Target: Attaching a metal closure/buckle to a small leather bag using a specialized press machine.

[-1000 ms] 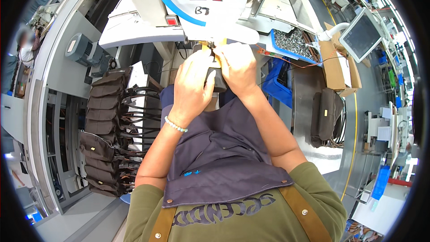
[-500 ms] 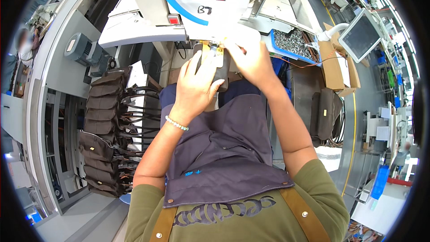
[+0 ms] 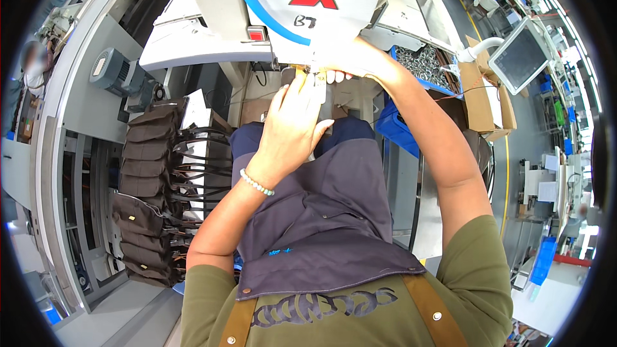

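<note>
My left hand (image 3: 289,126), with a beaded bracelet (image 3: 257,182) at its wrist, lies flat with fingers stretched toward the working point of a white machine head (image 3: 347,0). Its fingertips are beside small yellow and metal parts (image 3: 310,71) there. A narrow grey-dark piece (image 3: 327,101) shows by the thumb; its kind is unclear. My right hand (image 3: 360,59) reaches in from the right, close under the head. Its fingers curl back toward me, and what they hold, if anything, is hidden by the hand and glare.
A blue tray (image 3: 438,85) of small metal rings is at the right, beside a cardboard box (image 3: 486,114) and a screen (image 3: 519,51) on an arm. Below hangs a blue bin (image 3: 397,130). Dark strapped pouches (image 3: 143,186) are stacked left, near a grey motor (image 3: 116,72).
My right hand has turned, fingers now curled toward me, its elbow farther right. My left hand has shifted slightly right and stays flat. The view has shifted a little.
</note>
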A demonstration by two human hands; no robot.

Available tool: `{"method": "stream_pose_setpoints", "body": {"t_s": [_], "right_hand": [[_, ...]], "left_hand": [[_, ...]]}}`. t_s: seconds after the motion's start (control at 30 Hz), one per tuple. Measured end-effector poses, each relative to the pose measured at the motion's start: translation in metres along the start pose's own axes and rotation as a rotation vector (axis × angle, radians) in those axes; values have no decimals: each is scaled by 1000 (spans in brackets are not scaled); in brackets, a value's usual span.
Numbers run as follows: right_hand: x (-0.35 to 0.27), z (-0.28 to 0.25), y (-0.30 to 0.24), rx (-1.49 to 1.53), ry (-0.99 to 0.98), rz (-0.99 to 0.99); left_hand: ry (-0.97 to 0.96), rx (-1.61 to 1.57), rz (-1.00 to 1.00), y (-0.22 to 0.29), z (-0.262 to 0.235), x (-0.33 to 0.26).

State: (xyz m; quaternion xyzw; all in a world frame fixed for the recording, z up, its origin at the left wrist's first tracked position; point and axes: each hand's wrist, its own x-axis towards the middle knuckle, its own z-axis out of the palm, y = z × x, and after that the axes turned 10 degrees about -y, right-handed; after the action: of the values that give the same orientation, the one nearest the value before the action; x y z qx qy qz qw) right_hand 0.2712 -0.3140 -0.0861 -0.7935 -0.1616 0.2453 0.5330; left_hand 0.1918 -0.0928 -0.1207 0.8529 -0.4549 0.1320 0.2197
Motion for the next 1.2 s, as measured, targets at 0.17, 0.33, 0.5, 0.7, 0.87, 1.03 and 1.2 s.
{"method": "stream_pose_setpoints", "body": {"t_s": [0.17,0.33,0.5,0.7,0.87,1.03,1.2], "right_hand": [[-1,10,4,-18,89,-129],[2,9,7,-78,80,-71],[7,5,13,-85,34,-74],[5,7,14,-43,59,-81],[1,10,9,-9,78,-121],[4,9,9,-19,72,-12],[3,9,9,-85,73,-129]], "left_hand": [[-82,82,-20,4,4,5],[-108,76,-27,7,0,-1],[179,-126,-114,-11,-23,-33],[199,-253,-228,-7,-17,-34],[88,-45,-96,10,-4,-17],[55,-49,-94,6,2,-6],[60,-2,-117,13,5,1]]}}
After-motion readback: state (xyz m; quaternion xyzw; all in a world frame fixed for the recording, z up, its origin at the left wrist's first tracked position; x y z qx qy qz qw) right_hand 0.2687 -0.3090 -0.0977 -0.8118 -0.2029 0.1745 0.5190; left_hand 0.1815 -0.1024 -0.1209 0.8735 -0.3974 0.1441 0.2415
